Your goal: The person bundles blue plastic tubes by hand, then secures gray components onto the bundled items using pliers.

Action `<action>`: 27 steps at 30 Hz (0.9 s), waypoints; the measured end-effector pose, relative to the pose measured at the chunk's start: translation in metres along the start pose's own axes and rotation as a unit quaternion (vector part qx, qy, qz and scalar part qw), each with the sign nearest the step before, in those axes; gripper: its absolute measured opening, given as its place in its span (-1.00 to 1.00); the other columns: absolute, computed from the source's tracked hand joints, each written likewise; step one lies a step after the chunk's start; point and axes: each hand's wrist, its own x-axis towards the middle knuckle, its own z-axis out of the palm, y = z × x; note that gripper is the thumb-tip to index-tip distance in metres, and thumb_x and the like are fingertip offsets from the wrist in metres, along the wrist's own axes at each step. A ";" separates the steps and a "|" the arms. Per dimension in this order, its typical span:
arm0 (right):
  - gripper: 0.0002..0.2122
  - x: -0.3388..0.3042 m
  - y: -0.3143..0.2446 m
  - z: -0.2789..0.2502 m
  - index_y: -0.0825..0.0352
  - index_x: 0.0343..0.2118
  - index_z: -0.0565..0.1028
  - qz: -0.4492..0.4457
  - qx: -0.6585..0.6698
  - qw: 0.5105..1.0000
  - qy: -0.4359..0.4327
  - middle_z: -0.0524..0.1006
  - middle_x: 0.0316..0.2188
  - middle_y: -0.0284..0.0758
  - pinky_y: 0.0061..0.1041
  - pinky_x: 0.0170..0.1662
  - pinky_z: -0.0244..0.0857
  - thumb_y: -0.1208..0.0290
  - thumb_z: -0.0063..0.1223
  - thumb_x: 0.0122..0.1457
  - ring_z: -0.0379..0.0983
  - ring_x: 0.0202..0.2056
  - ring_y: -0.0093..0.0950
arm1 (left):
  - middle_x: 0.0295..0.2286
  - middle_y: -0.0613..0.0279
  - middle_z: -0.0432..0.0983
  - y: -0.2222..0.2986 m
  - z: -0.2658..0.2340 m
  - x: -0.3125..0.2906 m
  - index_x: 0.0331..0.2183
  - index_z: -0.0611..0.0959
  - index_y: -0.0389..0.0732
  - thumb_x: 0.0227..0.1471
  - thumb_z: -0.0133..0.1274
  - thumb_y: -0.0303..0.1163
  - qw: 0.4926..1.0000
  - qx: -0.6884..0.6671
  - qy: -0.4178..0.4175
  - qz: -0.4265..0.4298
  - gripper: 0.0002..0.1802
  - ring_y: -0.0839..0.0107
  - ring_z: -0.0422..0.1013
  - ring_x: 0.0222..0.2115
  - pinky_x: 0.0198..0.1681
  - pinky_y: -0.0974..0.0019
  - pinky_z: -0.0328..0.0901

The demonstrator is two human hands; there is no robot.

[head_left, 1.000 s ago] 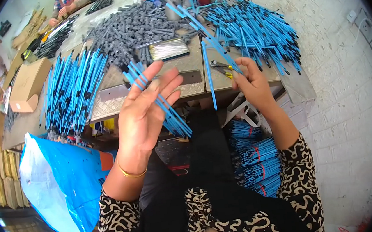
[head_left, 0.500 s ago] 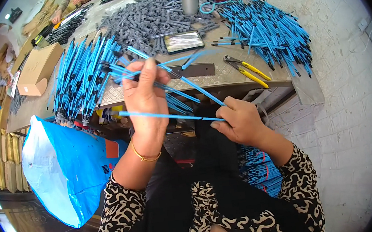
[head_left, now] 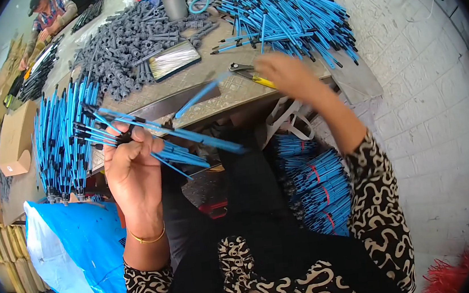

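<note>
My left hand [head_left: 133, 163] is closed around a fanned bunch of thin blue tubes [head_left: 185, 155] with black end pieces, held above my lap in front of the table edge. One or two tubes in the bunch are blurred. My right hand [head_left: 287, 78] is over the table's near right part, smeared by motion, so its fingers cannot be made out. It partly covers pliers with yellow handles [head_left: 264, 81]. A blurred blue tube [head_left: 203, 95] slants above the table edge between my hands; whether it is held is unclear.
Blue tubes lie heaped at the far right [head_left: 289, 15] and left [head_left: 68, 141]. Grey plastic fittings [head_left: 121, 49] and a tray of thin pins [head_left: 174, 60] occupy the middle, beside a grey cup [head_left: 173, 1]. A blue sack [head_left: 76, 249] stands left; another person [head_left: 50, 23] sits far left.
My right hand has moved away from the tubes, up and forward to the pliers. My left hand still grips the bunch. The view has turned to the right, bringing the person more into sight.
</note>
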 end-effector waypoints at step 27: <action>-0.77 -0.011 -0.107 -0.004 0.42 -0.40 0.37 0.113 0.649 0.692 -0.296 0.20 -0.74 -0.50 -0.53 -0.39 0.30 0.32 -0.16 0.20 0.12 -0.69 -0.68 | -0.29 -0.07 0.48 0.008 -0.025 0.016 -0.16 0.43 -0.23 0.05 -0.06 -0.48 0.990 -0.033 -0.086 -0.108 -0.74 0.16 0.47 -0.29 -0.23 0.20 0.39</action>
